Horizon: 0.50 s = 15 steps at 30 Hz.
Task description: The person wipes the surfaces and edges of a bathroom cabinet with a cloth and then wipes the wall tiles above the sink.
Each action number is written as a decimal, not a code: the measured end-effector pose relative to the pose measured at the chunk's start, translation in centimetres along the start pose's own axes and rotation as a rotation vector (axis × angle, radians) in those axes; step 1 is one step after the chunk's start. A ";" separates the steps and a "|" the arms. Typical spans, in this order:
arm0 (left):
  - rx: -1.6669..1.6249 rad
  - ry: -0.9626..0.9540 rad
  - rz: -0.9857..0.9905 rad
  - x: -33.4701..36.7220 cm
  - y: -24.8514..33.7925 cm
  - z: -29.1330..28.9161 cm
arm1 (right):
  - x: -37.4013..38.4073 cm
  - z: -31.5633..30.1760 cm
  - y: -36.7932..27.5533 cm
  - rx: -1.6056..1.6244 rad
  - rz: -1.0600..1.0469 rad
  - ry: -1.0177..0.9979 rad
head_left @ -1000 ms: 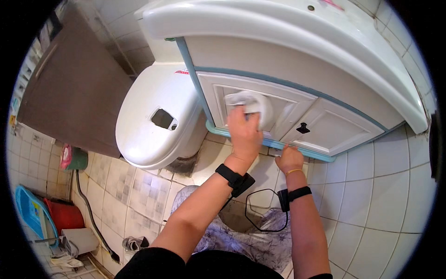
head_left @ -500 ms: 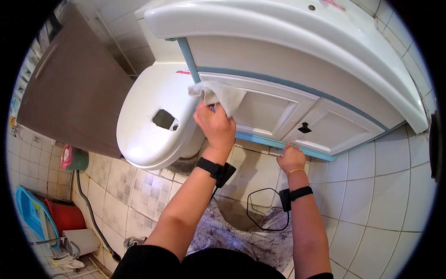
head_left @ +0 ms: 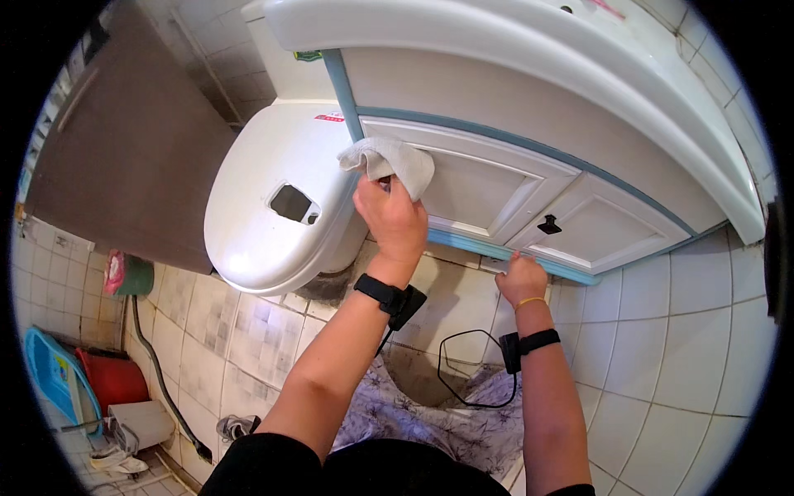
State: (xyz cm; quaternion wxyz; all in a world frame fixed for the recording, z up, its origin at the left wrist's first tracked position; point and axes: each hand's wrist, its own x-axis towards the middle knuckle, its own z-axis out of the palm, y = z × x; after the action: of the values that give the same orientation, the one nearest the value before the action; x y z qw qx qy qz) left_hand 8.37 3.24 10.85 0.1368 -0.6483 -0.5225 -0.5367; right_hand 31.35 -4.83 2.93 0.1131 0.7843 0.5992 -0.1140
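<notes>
My left hand (head_left: pixel 393 217) is closed around a crumpled grey-white cloth (head_left: pixel 387 159). The cloth lies against the left part of a white panelled cabinet door (head_left: pixel 484 192), beside the toilet lid. Part of the cloth is hidden by my fingers. Lower and to the right, my right hand (head_left: pixel 523 279) is curled at the cabinet's blue bottom edge (head_left: pixel 467 246), its fingertips partly hidden from view. Above that hand, a second white door (head_left: pixel 608 225) carries a small black knob (head_left: pixel 549 224). Black bands with boxy devices circle both wrists.
A white toilet lid (head_left: pixel 248 198) with a dark cut-out stands left of the cabinet. The white basin (head_left: pixel 513 41) overhangs the doors. A brown panel (head_left: pixel 124 157) rises at the far left, above a blue tub (head_left: pixel 50 372), a red container (head_left: pixel 112 376) and a dark hose (head_left: pixel 157 372).
My left hand and the cloth have slid slightly down the door, and the cloth has bunched up more. My right hand stays at the cabinet's bottom edge. The view has shifted a little.
</notes>
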 end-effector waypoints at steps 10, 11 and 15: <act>0.132 -0.328 -0.001 -9.8 -4.1 1.7 | 0.7 1.4 0.5 0.006 -0.016 0.097; 0.132 -0.330 -0.001 -10.6 -4.3 1.7 | 0.6 1.3 0.3 0.006 0.003 0.084; 0.223 -0.444 -0.100 -13.4 -3.5 2.2 | 0.2 0.6 0.0 -0.019 -0.015 0.034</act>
State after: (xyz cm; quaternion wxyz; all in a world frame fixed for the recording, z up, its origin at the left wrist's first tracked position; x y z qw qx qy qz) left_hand 8.33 -0.76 -2.59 0.0627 -0.7046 -0.6269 -0.3264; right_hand 31.39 -4.83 2.26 0.1097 0.7806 0.6079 -0.0958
